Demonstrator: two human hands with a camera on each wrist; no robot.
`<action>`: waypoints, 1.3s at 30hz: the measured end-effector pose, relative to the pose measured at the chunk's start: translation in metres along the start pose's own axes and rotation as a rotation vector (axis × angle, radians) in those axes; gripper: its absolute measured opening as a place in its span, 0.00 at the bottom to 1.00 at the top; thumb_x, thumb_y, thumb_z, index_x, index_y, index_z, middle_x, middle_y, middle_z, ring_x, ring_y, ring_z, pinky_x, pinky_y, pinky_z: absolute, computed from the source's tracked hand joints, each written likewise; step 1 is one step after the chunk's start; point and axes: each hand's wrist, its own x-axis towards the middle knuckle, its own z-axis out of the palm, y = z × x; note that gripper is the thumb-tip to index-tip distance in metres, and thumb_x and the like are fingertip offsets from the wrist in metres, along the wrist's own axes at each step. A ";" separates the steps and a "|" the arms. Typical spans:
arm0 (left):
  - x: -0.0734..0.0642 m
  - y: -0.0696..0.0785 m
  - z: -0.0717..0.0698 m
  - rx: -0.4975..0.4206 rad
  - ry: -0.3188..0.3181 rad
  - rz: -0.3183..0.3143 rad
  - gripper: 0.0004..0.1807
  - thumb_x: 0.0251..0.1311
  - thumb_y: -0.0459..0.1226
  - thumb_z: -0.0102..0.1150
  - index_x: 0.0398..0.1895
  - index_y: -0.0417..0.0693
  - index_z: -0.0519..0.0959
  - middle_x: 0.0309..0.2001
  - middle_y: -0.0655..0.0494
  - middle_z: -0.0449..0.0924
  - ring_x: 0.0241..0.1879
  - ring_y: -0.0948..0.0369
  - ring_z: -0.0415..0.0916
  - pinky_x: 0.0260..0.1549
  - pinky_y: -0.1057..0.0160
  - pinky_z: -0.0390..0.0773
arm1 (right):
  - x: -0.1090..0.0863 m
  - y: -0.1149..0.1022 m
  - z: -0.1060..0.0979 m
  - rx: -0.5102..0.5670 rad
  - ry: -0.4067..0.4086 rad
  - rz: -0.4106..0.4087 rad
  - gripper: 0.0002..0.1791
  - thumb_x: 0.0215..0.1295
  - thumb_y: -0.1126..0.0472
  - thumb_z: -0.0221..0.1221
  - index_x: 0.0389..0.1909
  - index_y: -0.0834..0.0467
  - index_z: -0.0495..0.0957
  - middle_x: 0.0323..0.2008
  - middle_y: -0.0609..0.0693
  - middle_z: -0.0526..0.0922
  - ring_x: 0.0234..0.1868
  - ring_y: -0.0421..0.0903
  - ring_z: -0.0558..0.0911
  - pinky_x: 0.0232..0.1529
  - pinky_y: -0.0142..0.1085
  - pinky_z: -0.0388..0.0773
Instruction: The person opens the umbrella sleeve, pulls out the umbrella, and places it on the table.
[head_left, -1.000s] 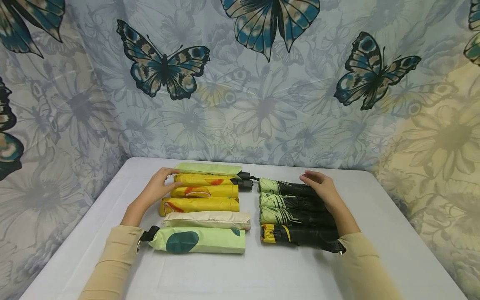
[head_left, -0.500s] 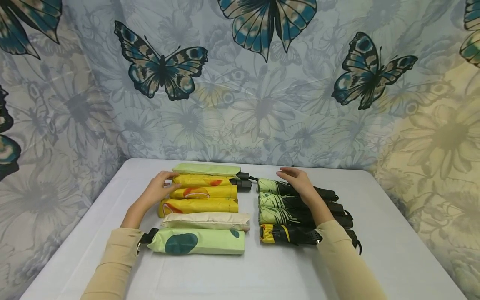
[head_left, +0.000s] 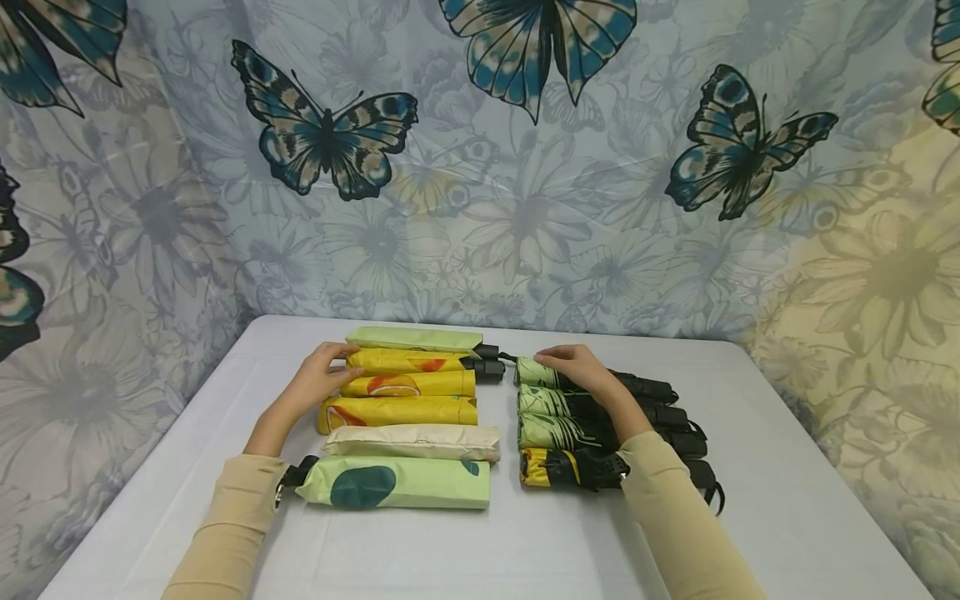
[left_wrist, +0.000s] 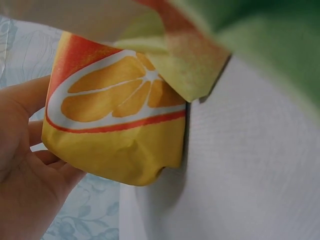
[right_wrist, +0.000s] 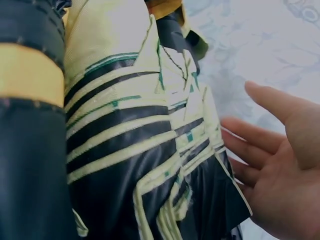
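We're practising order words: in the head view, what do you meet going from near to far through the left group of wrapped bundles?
Light green bundle with dark spots, cream bundle, nearest yellow bundle, middle yellow bundle, farthest yellow bundle, light green bundle at the back.

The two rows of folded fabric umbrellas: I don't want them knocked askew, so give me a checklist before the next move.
Left hand beside the outer end of the farthest yellow orange-print umbrella: ok.
Right hand touching the farthest black-and-pale-green umbrella: cannot tell.
Inner ends of right row lined up: ok.
Handles alike in left row: not ok; pale-green dark-spotted umbrella has its black handle leftward, far ones rightward.
Space between rows free: not ok; thin black cord there.
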 end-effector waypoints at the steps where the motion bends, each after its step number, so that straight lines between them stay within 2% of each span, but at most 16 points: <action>1: 0.000 0.000 0.000 -0.002 0.000 -0.003 0.26 0.68 0.39 0.57 0.65 0.35 0.68 0.64 0.34 0.62 0.64 0.39 0.64 0.62 0.43 0.72 | 0.000 0.000 -0.001 -0.009 0.002 0.005 0.33 0.70 0.41 0.53 0.66 0.60 0.71 0.70 0.63 0.66 0.72 0.64 0.62 0.69 0.62 0.61; 8: 0.001 -0.001 0.000 -0.001 0.000 -0.007 0.27 0.68 0.39 0.57 0.66 0.36 0.68 0.64 0.34 0.62 0.64 0.39 0.65 0.62 0.43 0.73 | -0.004 0.004 -0.002 0.007 0.011 0.000 0.27 0.71 0.45 0.53 0.59 0.60 0.78 0.65 0.62 0.73 0.70 0.62 0.66 0.70 0.61 0.60; 14: 0.002 -0.001 -0.001 -0.008 -0.001 -0.012 0.27 0.68 0.39 0.57 0.66 0.36 0.67 0.65 0.35 0.62 0.64 0.39 0.64 0.61 0.43 0.73 | -0.004 0.000 0.006 0.039 0.096 -0.052 0.27 0.71 0.49 0.55 0.63 0.63 0.73 0.65 0.64 0.73 0.68 0.62 0.68 0.68 0.60 0.64; 20: 0.002 -0.002 0.000 -0.008 -0.007 -0.011 0.27 0.68 0.38 0.57 0.67 0.36 0.67 0.65 0.34 0.61 0.64 0.38 0.64 0.61 0.42 0.73 | -0.004 -0.009 0.018 0.167 0.156 -0.120 0.27 0.72 0.53 0.55 0.67 0.62 0.69 0.65 0.63 0.73 0.66 0.61 0.71 0.67 0.55 0.68; 23: 0.002 -0.003 0.001 -0.008 -0.008 -0.009 0.28 0.67 0.38 0.58 0.68 0.36 0.66 0.65 0.34 0.61 0.64 0.38 0.64 0.61 0.42 0.73 | -0.004 -0.016 0.026 0.233 0.146 -0.120 0.28 0.72 0.53 0.55 0.68 0.61 0.67 0.66 0.62 0.72 0.66 0.60 0.72 0.66 0.52 0.71; 29: 0.003 -0.005 0.002 -0.010 -0.008 0.003 0.30 0.67 0.36 0.58 0.69 0.37 0.64 0.66 0.33 0.60 0.65 0.37 0.64 0.61 0.41 0.72 | -0.003 -0.033 0.042 0.280 0.122 -0.071 0.28 0.72 0.54 0.55 0.69 0.60 0.66 0.67 0.61 0.71 0.68 0.58 0.70 0.69 0.52 0.68; 33: 0.003 -0.007 0.003 0.003 -0.010 0.009 0.30 0.66 0.36 0.59 0.69 0.37 0.64 0.65 0.32 0.60 0.65 0.36 0.63 0.61 0.40 0.72 | -0.002 -0.043 0.051 0.330 0.116 -0.071 0.28 0.72 0.56 0.55 0.69 0.61 0.66 0.67 0.61 0.71 0.68 0.58 0.70 0.69 0.50 0.68; 39: 0.004 -0.006 0.004 0.000 -0.012 0.012 0.30 0.66 0.34 0.58 0.69 0.36 0.64 0.64 0.31 0.60 0.64 0.35 0.63 0.61 0.40 0.72 | 0.006 -0.049 0.066 0.310 0.134 -0.077 0.28 0.71 0.56 0.56 0.68 0.62 0.67 0.66 0.62 0.71 0.68 0.58 0.70 0.69 0.52 0.68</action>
